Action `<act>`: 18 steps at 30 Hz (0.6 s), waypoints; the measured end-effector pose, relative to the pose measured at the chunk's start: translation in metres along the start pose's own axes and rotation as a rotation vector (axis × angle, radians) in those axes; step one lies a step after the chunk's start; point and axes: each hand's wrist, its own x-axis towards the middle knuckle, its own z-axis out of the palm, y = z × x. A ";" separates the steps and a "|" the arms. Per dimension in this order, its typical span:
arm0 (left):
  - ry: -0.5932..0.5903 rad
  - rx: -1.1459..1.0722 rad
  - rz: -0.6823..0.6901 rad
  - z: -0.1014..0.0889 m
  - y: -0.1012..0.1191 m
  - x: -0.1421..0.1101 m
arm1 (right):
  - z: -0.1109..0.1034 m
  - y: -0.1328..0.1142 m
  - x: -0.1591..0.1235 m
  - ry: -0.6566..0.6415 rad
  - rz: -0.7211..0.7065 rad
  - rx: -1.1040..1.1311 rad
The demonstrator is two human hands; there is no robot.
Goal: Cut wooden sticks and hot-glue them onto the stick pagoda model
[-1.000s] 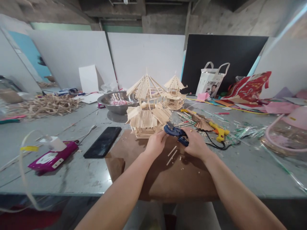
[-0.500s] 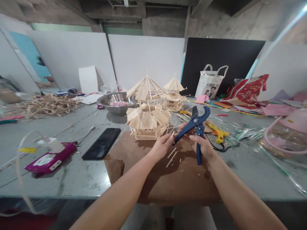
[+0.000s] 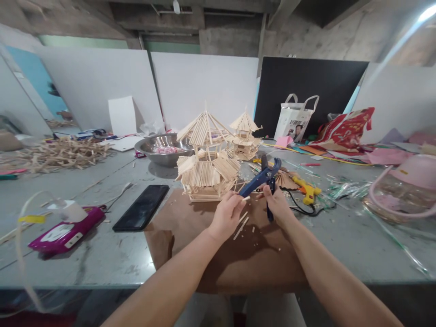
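My left hand (image 3: 227,214) is closed on a short pale wooden stick (image 3: 246,199), whose end shows past the fingertips. My right hand (image 3: 277,204) is wrapped round one handle of a blue pipe cutter (image 3: 260,178). The cutter's other handle slants down to my left fingers; whether they touch it I cannot tell. Just beyond my left hand stands a pavilion model of wooden sticks (image 3: 207,170) with a part-covered pointed roof. Several loose stick pieces (image 3: 241,227) lie below my hands on a brown board (image 3: 252,268).
A smaller stick pavilion (image 3: 244,141) stands behind. To the right are a yellow glue gun (image 3: 309,190) with a black cord and a pink-lidded clear container (image 3: 391,190). On the left lie a black phone (image 3: 141,208), a purple power strip (image 3: 68,229), a metal bowl (image 3: 163,156) and a stick pile (image 3: 64,153).
The cutter has shifted down and left, and its handles look closer together. My left hand has turned, and the stick in it now points to the right. The view has shifted slightly.
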 end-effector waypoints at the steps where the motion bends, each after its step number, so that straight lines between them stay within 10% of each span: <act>1: -0.015 0.085 0.058 0.001 0.002 -0.001 | 0.001 0.001 -0.001 0.033 -0.046 -0.025; 18: -0.250 0.556 0.341 0.016 0.013 -0.012 | 0.019 -0.011 -0.016 0.042 0.053 0.486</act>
